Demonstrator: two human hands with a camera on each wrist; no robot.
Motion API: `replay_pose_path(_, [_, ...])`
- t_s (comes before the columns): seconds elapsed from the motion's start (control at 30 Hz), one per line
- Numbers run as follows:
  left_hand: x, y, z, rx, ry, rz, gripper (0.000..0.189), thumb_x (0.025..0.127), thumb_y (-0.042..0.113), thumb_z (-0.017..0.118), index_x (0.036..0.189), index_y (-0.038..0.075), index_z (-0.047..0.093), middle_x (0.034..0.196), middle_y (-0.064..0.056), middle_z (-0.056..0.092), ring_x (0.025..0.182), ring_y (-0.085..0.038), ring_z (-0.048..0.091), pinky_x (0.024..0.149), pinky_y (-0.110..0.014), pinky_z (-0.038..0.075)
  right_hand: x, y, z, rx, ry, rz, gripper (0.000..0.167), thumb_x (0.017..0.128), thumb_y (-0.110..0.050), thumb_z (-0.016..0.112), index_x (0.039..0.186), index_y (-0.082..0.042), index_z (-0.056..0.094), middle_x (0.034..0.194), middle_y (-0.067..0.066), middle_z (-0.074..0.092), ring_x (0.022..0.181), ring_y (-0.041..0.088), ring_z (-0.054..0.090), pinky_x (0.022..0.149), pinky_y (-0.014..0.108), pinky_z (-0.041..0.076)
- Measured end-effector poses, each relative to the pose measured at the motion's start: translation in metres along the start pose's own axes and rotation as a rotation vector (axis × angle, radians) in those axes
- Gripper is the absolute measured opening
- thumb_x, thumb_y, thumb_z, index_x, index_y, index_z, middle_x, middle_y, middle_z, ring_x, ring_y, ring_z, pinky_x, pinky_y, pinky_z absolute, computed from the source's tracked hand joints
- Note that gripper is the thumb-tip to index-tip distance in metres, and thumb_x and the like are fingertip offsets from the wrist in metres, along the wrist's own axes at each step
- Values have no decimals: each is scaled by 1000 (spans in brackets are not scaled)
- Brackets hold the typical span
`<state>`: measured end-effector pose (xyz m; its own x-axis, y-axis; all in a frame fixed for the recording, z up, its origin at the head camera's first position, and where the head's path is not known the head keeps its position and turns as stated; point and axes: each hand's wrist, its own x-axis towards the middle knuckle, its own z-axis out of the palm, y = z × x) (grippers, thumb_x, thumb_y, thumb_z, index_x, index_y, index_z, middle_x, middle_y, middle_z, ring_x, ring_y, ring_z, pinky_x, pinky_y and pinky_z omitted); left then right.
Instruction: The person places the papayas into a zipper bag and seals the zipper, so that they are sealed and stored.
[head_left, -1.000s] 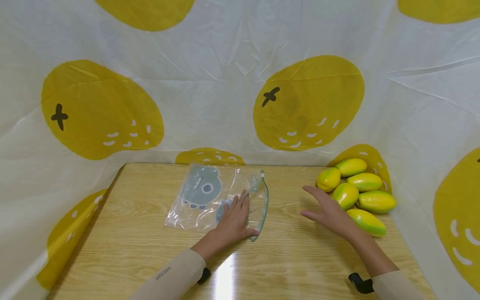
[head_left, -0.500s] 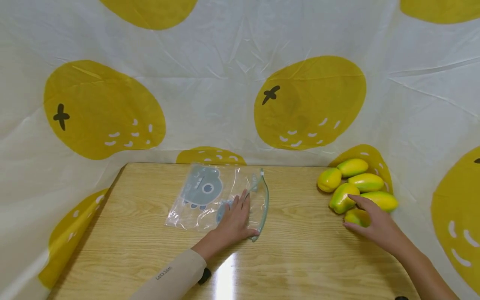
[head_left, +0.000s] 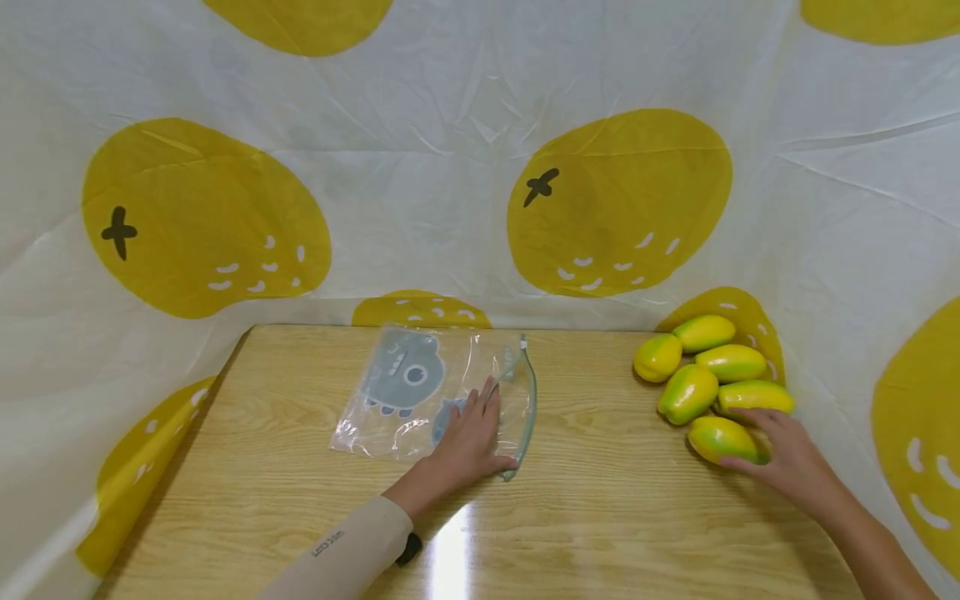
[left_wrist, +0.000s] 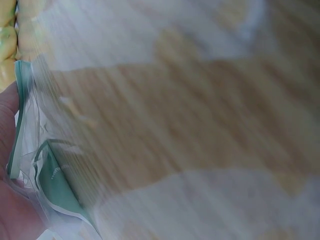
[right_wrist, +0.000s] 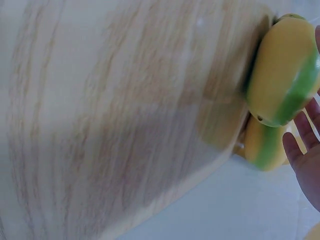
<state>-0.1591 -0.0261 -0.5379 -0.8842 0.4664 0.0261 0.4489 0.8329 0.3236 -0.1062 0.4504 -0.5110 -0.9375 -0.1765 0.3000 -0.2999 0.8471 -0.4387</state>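
Note:
My left hand (head_left: 468,437) rests with extended fingers on a clear zip bag (head_left: 405,375) printed with a blue-grey monster. Its thumb lies by the bag's green zip edge (head_left: 531,417). In the left wrist view, part of that hand (left_wrist: 17,215) shows beside the crumpled bag mouth. At the right, my right hand (head_left: 787,458) straddles the nearest yellow-green mango (head_left: 716,439), thumb on the near side and fingers on the far side. The right wrist view shows loosely spread fingers (right_wrist: 305,131) at the end of a mango (right_wrist: 282,70), which lies on the table.
Several more glossy mangoes (head_left: 731,363) sit clustered behind the nearest one, close to the right-hand cloth. White cloth (head_left: 420,225) with yellow fruit prints surrounds the wooden table (head_left: 585,517) at the back and sides.
My right hand has moved right and toward me, from left of the mangoes to around the nearest one. That mango has shifted slightly left and turned. My left hand and the bag stay put.

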Motion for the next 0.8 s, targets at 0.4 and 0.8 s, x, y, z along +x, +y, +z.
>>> replay_pose_path(0.4, [0, 1, 0, -12, -12, -5, 129, 77, 62, 83, 165, 1, 12, 174, -16, 3, 155, -47, 23, 115, -73, 30, -5, 11, 13, -42, 4, -54, 84, 58, -11, 98, 131, 3, 58, 120, 32, 56, 105, 52, 49, 83, 65, 35])
replay_pose_path(0.8, [-2, 2, -1, -36, -21, -21, 129, 77, 61, 84, 165, 1, 10, 174, -16, 3, 155, -47, 21, 115, -73, 29, -12, 12, 21, -83, 21, -116, 87, 56, 6, 94, 133, 0, 54, 119, 29, 55, 103, 45, 49, 83, 55, 32])
